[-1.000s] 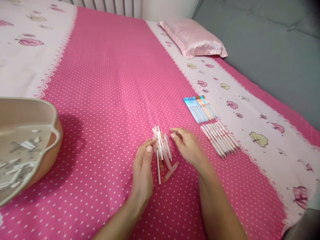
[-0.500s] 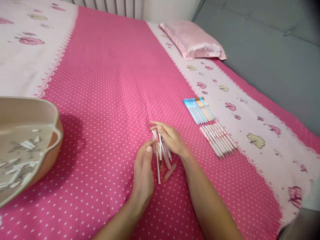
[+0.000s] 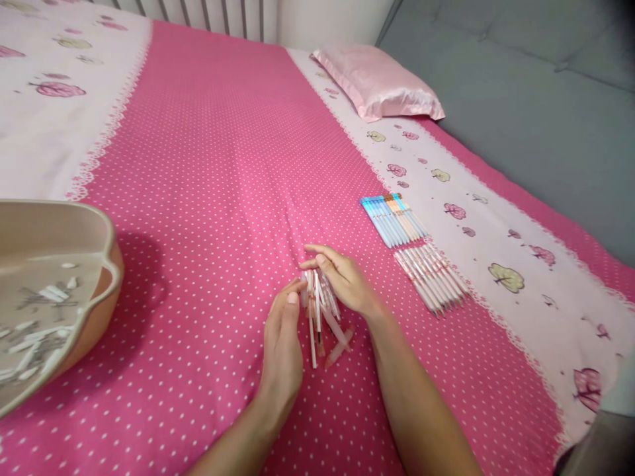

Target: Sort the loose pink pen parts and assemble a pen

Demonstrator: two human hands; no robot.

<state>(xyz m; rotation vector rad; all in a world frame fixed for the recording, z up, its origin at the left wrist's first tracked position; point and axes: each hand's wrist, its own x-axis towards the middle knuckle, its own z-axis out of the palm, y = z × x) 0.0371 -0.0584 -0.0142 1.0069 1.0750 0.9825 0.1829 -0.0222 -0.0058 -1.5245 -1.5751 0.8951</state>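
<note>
A loose pile of pen parts, thin white refills and clear pinkish tubes, lies on the polka-dot bedspread. My left hand rests along the pile's left side, its fingers stretched out beside the parts. Cupped on the far right side of the pile is my right hand, fingers extended and thumb raised. Neither hand is closed round a part. A separate translucent pink tube lies at the near end of the pile.
Right of my hands lie a row of white-and-pink pens and, beyond it, a row of blue and peach pens. A beige basin with small white and grey pieces stands at left. Farther off are a pink pillow and grey headboard.
My right hand has drawn slightly away from my left, and more of the pile shows between them. The whole view has shifted a little.
</note>
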